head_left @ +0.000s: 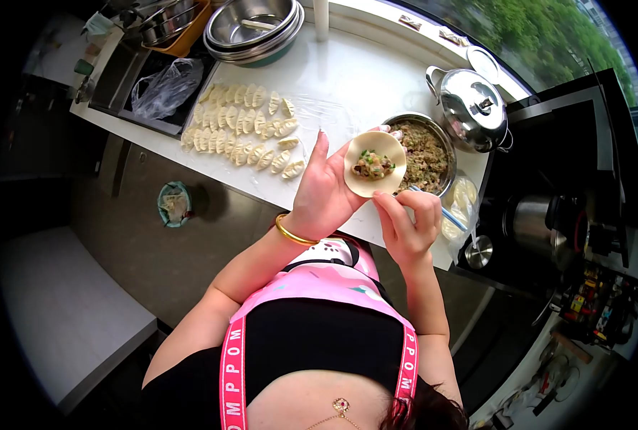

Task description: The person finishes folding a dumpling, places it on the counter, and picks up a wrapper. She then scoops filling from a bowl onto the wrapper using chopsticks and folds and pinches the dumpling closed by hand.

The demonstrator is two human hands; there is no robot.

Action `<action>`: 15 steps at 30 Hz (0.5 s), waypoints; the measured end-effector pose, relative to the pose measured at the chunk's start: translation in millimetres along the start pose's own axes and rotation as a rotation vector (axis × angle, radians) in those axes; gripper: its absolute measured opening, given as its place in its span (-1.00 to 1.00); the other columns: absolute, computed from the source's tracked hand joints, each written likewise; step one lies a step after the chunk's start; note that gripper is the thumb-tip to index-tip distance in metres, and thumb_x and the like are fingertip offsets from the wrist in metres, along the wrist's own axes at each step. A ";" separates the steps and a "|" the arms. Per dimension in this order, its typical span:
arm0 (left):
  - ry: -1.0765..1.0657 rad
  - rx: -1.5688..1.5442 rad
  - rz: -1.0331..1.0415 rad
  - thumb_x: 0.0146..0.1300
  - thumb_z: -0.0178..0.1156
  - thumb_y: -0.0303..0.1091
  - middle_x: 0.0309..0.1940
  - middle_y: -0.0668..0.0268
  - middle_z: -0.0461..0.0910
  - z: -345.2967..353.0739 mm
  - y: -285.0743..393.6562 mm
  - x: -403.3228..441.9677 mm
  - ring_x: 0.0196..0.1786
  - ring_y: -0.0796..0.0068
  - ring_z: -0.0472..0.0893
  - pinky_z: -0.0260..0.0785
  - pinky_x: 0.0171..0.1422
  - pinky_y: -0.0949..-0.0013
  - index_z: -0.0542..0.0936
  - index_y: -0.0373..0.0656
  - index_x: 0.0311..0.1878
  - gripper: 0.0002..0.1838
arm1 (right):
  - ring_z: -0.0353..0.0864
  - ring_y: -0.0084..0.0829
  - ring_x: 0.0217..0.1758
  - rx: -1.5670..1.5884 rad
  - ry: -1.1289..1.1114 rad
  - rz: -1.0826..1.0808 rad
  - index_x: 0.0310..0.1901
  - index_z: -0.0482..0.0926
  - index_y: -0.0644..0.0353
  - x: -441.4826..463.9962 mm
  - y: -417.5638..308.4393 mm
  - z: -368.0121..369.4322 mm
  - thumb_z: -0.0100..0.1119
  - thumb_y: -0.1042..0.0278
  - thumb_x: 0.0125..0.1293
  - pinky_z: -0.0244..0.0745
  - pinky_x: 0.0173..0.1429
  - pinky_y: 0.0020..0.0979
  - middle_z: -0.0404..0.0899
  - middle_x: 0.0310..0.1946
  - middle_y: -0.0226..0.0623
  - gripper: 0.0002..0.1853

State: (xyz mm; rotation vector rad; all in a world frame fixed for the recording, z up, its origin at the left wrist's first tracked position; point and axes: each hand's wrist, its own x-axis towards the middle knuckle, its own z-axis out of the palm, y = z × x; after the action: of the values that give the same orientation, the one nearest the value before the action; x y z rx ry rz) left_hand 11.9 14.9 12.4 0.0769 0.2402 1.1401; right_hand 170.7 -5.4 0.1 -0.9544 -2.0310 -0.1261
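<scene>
On the fingers of my left hand (327, 188) lies a round dumpling wrapper (357, 149) with a mound of meat filling (373, 165) flecked with green in its middle. The wrapper is flat and unfolded. My right hand (410, 222) is closed round a pair of blue-and-white chopsticks (454, 219), and its thumb and fingertip touch the wrapper's lower edge. Just behind the wrapper stands a metal bowl (454, 159) of the same filling (425, 154). Folded dumplings (244, 122) lie in rows on the counter to the left.
A lidded steel pot (471, 107) stands behind the bowl, by the window. Beside the bowl sits a clear bag of pale rounds (462, 201). Steel basins (251, 29) and a sink with a plastic bag (167, 87) are at left. A small bin (174, 204) stands on the floor.
</scene>
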 end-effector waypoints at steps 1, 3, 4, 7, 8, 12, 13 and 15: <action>0.004 0.015 0.018 0.47 -0.42 0.28 0.49 0.02 0.09 -0.4 -1.1 -0.2 0.53 0.06 0.11 -0.08 0.59 -0.01 0.02 -0.32 0.50 -0.15 | 0.47 -0.38 -0.31 0.024 0.015 0.031 -0.21 0.68 0.05 3.6 -2.2 0.2 0.47 0.51 -0.02 0.38 -0.25 -0.36 0.44 -0.34 -0.41 -0.72; 0.008 0.034 0.036 0.48 -0.38 0.26 0.48 0.02 0.11 -1.7 -3.5 -0.9 0.53 0.07 0.12 -0.06 0.59 0.00 0.04 -0.31 0.50 -0.17 | 0.47 -0.36 -0.30 0.051 0.034 0.062 -0.24 0.67 0.07 6.5 -5.4 3.6 0.47 0.52 -0.01 0.38 -0.24 -0.36 0.44 -0.34 -0.39 -0.73; 0.028 0.060 0.048 0.50 -0.37 0.23 0.44 0.08 0.19 -3.0 -5.4 -1.4 0.47 0.15 0.22 0.06 0.54 0.06 0.10 -0.27 0.48 -0.22 | 0.46 -0.35 -0.30 0.081 0.054 0.142 -0.26 0.66 0.07 6.1 -6.3 6.0 0.47 0.50 -0.02 0.35 -0.22 -0.33 0.44 -0.33 -0.38 -0.75; -0.001 0.113 0.064 0.52 -0.24 0.14 0.36 0.18 0.33 -6.1 -8.2 -3.5 0.37 0.30 0.37 0.26 0.43 0.16 0.18 -0.18 0.44 -0.34 | 0.44 -0.31 -0.29 0.124 0.094 0.286 -0.31 0.63 0.08 8.4 -10.2 11.7 0.46 0.45 -0.01 0.27 -0.21 -0.31 0.44 -0.34 -0.35 -0.79; 0.034 0.204 0.096 0.52 -0.20 0.11 0.35 0.19 0.34 -4.9 -9.7 -4.4 0.35 0.34 0.39 0.28 0.42 0.18 0.19 -0.17 0.43 -0.37 | 0.44 -0.31 -0.29 0.138 0.126 0.332 -0.32 0.63 0.09 9.5 -10.6 13.2 0.46 0.45 0.00 0.27 -0.21 -0.31 0.44 -0.36 -0.35 -0.80; -0.021 0.433 0.185 0.52 -0.09 0.00 0.31 0.23 0.38 -7.5 -13.1 -5.0 0.31 0.41 0.42 0.30 0.39 0.20 0.25 -0.16 0.41 -0.44 | 0.43 -0.31 -0.30 0.139 0.185 0.399 -0.32 0.62 0.09 15.2 -11.8 15.9 0.45 0.44 0.03 0.24 -0.20 -0.31 0.43 -0.37 -0.34 -0.82; -0.022 0.433 0.183 0.52 -0.09 0.00 0.31 0.23 0.38 -6.7 -13.6 -5.0 0.31 0.41 0.42 0.30 0.39 0.20 0.25 -0.16 0.41 -0.44 | 0.43 -0.32 -0.30 0.140 0.192 0.408 -0.32 0.62 0.09 15.4 -11.9 16.1 0.45 0.43 0.04 0.24 -0.21 -0.31 0.43 -0.37 -0.34 -0.82; 0.032 0.393 0.171 0.53 -0.16 0.04 0.31 0.22 0.39 -3.6 -14.2 -4.8 0.32 0.39 0.42 0.32 0.38 0.21 0.28 -0.17 0.38 -0.44 | 0.43 -0.32 -0.30 0.121 0.194 0.401 -0.32 0.63 0.08 13.5 -12.6 16.0 0.45 0.42 0.04 0.24 -0.21 -0.31 0.43 -0.37 -0.35 -0.82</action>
State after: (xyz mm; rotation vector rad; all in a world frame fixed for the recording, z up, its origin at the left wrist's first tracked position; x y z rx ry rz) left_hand 21.7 4.4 7.1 0.4336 0.4922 1.2514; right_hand 147.1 0.3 3.3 -1.2019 -1.6186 0.1162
